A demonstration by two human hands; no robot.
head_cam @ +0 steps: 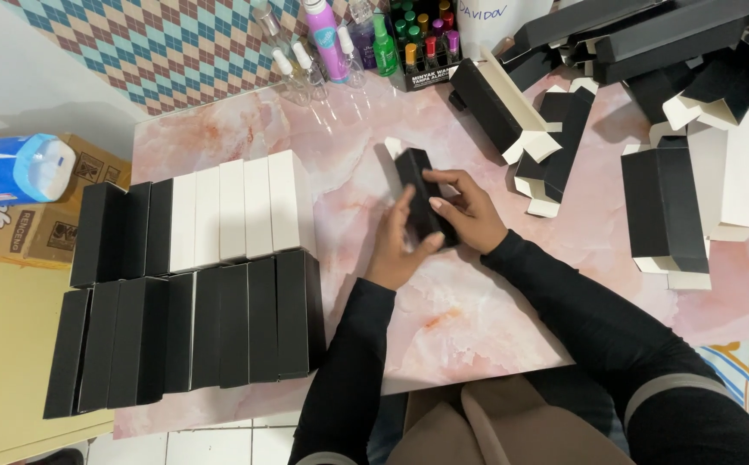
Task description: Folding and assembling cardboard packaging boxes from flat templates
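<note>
- Where the marble-patterned pink table (478, 310) meets the back wall, a black open display carton (423, 52) holding small upright bottles with coloured caps; beside it several clear spray bottles (301, 65) and a pink-and-white bottle (327, 39), contents not discernible.
- Long black box (419, 196) near table centre, held between both hands, lying low over the tabletop; contact with the surface not discernible.
- Long axis running from far-left to near-right; far end pointing toward the back wall, a pale flap showing just behind that end.
- Matte black, narrow, rectangular; no markings discernible.
- Left hand (398, 245) curled against the box's near left side, fingers partly closed on it.
- Right hand (469, 211) wrapped over the near right end, fingers laid across the top face.
- At left, two rows of finished boxes (193, 293) laid side by side, touching; mostly black, some white in the far row.
- At right and far right, a loose heap of unfolded black-and-white cartons (663, 129).
- Off the table at left, a blue tissue pack (17, 168) on a brown cardboard box (30, 228).
</note>
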